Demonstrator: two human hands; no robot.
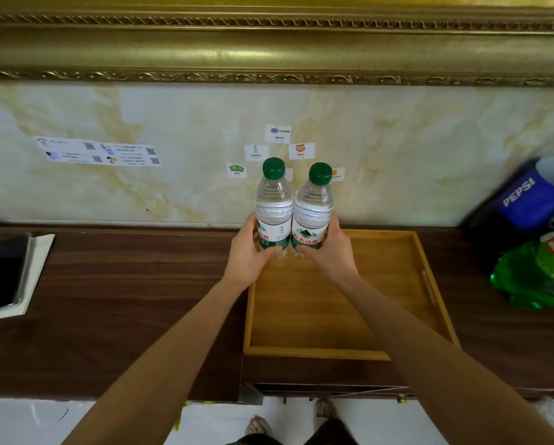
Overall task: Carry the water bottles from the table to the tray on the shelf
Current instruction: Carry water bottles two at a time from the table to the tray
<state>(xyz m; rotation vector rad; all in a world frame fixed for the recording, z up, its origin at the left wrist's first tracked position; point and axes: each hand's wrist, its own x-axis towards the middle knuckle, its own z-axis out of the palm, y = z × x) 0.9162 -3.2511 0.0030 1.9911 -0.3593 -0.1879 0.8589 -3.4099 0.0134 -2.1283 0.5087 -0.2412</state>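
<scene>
Two clear water bottles with green caps stand upright side by side over the far left corner of a wooden tray [397, 316]. My left hand [248, 252] grips the left bottle [274, 207] around its label. My right hand [328, 248] grips the right bottle [312, 210] the same way. The bottles touch each other. Whether their bases rest on the tray floor or hang just above it is hidden by my fingers. The tray lies on a dark wooden shelf [124, 300] and holds nothing else.
A phone on a white notebook [6, 274] lies at the shelf's left end. A blue Pepsi pack [526, 197] and green bottles in wrap [538, 274] stand at the right end. A marble wall with small picture labels [278, 133] rises right behind the tray.
</scene>
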